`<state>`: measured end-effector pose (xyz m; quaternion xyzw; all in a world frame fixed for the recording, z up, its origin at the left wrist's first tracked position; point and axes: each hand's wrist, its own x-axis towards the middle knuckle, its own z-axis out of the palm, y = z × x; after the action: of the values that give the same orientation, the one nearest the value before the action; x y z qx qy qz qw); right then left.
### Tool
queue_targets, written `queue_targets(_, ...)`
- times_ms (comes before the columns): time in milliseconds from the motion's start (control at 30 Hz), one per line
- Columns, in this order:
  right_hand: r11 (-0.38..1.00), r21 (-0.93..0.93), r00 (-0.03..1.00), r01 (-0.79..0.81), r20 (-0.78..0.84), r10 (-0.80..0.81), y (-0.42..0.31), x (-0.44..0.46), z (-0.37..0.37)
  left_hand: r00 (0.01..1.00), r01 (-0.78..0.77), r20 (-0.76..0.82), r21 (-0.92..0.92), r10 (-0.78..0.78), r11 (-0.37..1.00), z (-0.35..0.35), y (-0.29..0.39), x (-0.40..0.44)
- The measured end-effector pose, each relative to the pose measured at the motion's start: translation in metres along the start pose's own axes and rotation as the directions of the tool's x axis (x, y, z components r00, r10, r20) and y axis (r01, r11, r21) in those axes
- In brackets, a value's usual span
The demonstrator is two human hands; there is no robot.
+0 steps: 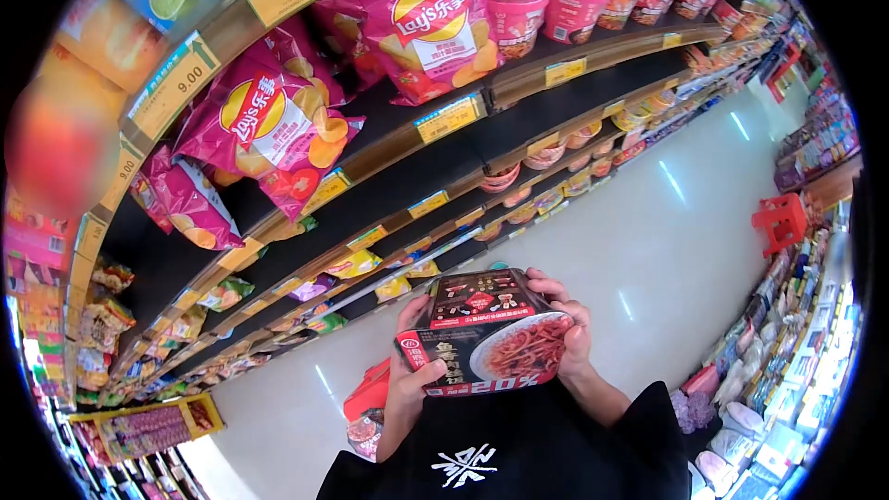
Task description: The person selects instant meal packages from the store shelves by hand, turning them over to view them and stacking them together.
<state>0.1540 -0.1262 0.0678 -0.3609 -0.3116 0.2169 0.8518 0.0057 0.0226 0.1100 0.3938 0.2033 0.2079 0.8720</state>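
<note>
Holding glossy, angular black box (491, 329), bare hands (576, 343).

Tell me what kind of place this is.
Most likely a supermarket aisle: long shelves carry printed price labels, Lay's chip bags and rows of instant-food tubs line them, and both hands hold a packaged boxed meal.

In my two hands, at the lower centre of the frame, is a boxed meal (495, 333), black and red with a dish of shredded food pictured on its front and pale Chinese lettering beside it. It is tilted, showing its front and its printed top, and a red-and-white logo marks the left edge.
</note>
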Motion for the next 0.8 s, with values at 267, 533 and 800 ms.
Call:
queue_targets(267,0.983,-0.143,0.991,-0.117,-0.082,0.106,0.013,-0.038,0.035,0.995,0.091,-0.030,-0.053,-0.092,0.994,-0.041,0.002,-0.029)
queue_targets(533,0.895,-0.204,0.917,-0.397,-0.038,0.398,0.043,-0.045,0.077,0.982,-0.012,-0.188,-0.064,0.000,0.998,-0.092,0.000,-0.080)
queue_targets(800,0.774,-0.199,0.739,-0.601,0.231,0.633,0.080,-0.016,0.111,0.855,-0.254,-0.501,-0.173,0.137,0.952,-0.095,0.014,-0.126)
